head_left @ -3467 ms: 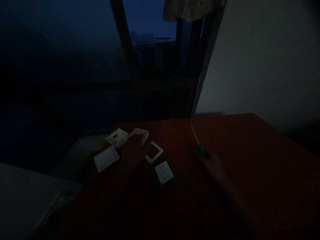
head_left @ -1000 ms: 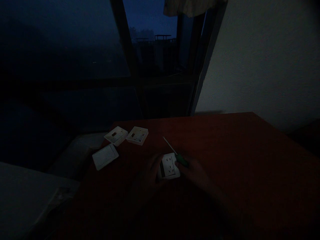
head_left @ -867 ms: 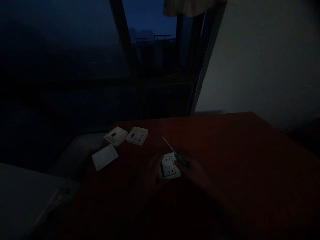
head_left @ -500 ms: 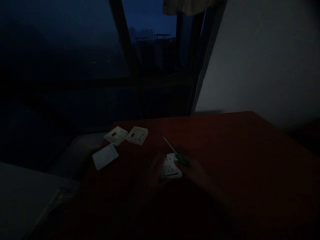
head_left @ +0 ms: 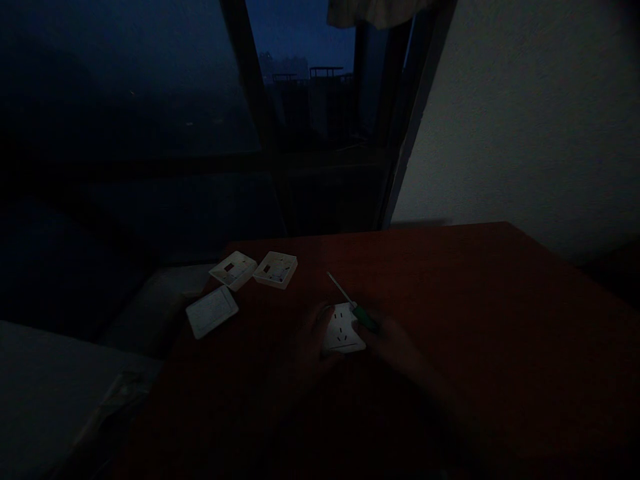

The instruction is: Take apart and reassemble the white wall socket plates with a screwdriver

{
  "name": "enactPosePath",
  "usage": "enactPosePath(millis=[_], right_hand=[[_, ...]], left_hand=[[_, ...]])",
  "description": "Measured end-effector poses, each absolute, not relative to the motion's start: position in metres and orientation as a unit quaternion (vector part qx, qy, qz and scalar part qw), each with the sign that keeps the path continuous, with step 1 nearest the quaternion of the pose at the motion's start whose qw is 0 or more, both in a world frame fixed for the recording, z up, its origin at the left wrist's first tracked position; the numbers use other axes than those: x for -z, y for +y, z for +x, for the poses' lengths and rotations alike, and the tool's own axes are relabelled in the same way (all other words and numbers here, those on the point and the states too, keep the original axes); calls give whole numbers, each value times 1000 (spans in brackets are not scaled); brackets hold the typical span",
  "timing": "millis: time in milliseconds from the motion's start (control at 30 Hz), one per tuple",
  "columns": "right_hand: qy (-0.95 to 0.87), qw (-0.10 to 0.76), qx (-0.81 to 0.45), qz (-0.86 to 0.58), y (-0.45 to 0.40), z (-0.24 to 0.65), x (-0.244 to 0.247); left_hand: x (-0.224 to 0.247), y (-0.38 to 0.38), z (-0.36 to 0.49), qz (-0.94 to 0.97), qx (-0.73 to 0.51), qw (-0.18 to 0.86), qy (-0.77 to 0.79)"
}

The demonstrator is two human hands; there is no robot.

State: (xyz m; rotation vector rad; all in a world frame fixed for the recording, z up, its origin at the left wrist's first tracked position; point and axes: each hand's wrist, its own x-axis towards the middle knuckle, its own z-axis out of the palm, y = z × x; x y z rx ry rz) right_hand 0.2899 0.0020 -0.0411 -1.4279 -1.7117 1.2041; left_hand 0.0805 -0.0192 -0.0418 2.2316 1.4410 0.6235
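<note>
A white wall socket (head_left: 342, 331) with several dark slots sits between my two hands, low in the middle of the view. My left hand (head_left: 316, 340) closes on its left side, fingers at the upper left edge and thumb by the lower edge. In my right hand (head_left: 387, 340) is a screwdriver (head_left: 365, 318) with a green handle, its metal shaft pointing up and to the left, away from the socket. Fingers of that hand also touch the socket's right side. Deep shadow hides much of both hands.
Two open white back boxes (head_left: 275, 269) stand side by side at the table's far left. A white cover plate (head_left: 212, 312) lies in front of them. The reddish-brown table (head_left: 450, 287) meets dark windows behind and a pale wall (head_left: 525, 120) on the right.
The socket's front has tilted slightly, and the dark gap along its lower edge has narrowed to a thin line. My left thumb has come up along that edge. The screwdriver stays in my right hand.
</note>
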Motion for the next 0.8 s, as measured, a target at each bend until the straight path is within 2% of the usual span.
enactPosePath(millis=[333,533,800], right_hand=[[-632,310,-486,-519,1,292,36],[-609,301,-507,-530,1,291,34],[-598,289,-490,-565,0,291,34]], left_hand=[[33,-18,81,730,-283,320,534],[43,-20,77,616,-322,439,569],[45,-22,82,632,-286,399,599]])
